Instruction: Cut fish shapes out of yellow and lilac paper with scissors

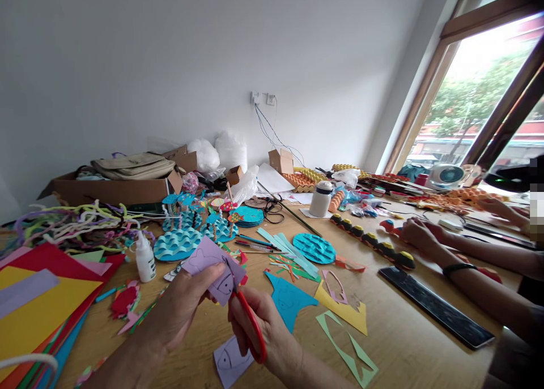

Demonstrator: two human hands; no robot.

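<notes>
Clock-face centre: the sheet in hand; twelve points toward the wall.

Item 1. Purple sheet (200, 260), one, raised above the table between the two hands; inked fish with a dotted eye at its lower right, further line work at ten o'clock.

Item 2. Left hand (186, 298), at half past seven, clamped on the sheet: thumb flat on the upper face, fingers tucked beneath. The thumb tip lies just beside the inked fish.

Item 3. Right hand (270, 324), at half past four, closed around the handles of the red-handled scissors (252, 318). Blades point to eleven and meet the sheet's right part, close by the fish's eye; whether they stand apart or together cannot be told.

Item 4. Second purple piece (229, 362), at six o'clock, flat on the wooden table, also inked with a fish, partly behind the right hand.

Item 5. Offcuts, right side: blue piece (287, 299), near four; yellow scrap (345, 311), beyond it; pale green scrap (362, 372), at four, nearer the wearer.

Item 6. White glue bottle (145, 263), upright, at nine; stacked coloured paper (63, 293) farther out.

Item 7. Co-worker's hands (419, 237), at three, well apart.
</notes>
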